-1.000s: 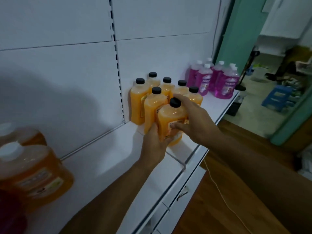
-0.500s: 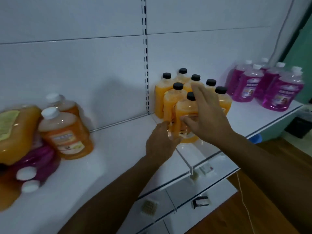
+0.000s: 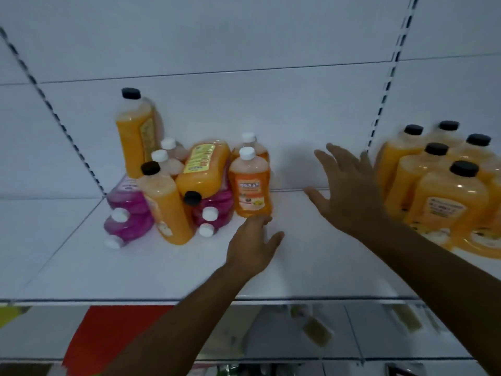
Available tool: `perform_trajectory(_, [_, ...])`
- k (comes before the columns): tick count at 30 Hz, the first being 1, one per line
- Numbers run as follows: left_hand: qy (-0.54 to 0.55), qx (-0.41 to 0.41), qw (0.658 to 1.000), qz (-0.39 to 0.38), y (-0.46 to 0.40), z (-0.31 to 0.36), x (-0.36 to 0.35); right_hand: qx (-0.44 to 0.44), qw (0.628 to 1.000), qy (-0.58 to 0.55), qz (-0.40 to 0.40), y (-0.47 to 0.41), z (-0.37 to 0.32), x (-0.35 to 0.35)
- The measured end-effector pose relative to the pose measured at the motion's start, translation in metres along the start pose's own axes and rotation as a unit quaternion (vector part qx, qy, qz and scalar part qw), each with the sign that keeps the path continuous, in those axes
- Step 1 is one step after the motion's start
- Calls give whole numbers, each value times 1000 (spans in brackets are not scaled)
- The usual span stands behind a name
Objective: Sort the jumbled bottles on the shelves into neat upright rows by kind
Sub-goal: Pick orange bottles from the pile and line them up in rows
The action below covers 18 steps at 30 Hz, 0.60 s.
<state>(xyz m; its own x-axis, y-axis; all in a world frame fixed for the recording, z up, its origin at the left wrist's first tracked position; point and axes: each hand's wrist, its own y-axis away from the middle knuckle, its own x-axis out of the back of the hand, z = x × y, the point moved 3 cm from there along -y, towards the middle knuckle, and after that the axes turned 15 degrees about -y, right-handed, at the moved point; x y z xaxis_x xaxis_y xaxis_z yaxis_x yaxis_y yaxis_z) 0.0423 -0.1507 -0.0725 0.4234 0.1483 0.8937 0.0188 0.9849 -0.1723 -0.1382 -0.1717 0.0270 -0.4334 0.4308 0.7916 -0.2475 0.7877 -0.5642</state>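
Note:
A jumbled pile sits left of centre on the white shelf: purple bottles lying down, yellow black-capped bottles leaning or lying, and orange white-capped bottles upright. My left hand hovers with relaxed fingers just below the front orange bottle, its fingertips at the bottle's base. Spread wide and holding nothing, my right hand hangs in the air between the pile and a neat upright group of yellow black-capped bottles at the right.
White back panels with slotted uprights rise behind the shelf. Below its front edge lies a lower shelf with blurred price tags and a red patch.
Both hands have left the yellow bottle group and moved left toward the pile. My view has swung left, bringing the jumbled pile to the centre.

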Motion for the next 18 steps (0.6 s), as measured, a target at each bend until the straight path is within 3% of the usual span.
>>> perform_trajectory(8, [66, -8, 998, 10, 11, -43, 32, -45, 950, -296, -91, -36, -58, -48])
perform_trajectory(15, [80, -12, 997, -14, 10, -59, 37, -63, 928, -357, -88, -60, -72, -77])
perform_trajectory(18, [64, -20, 998, -12, 9, -61, 38, -75, 936, -336, -72, -67, -70, -83])
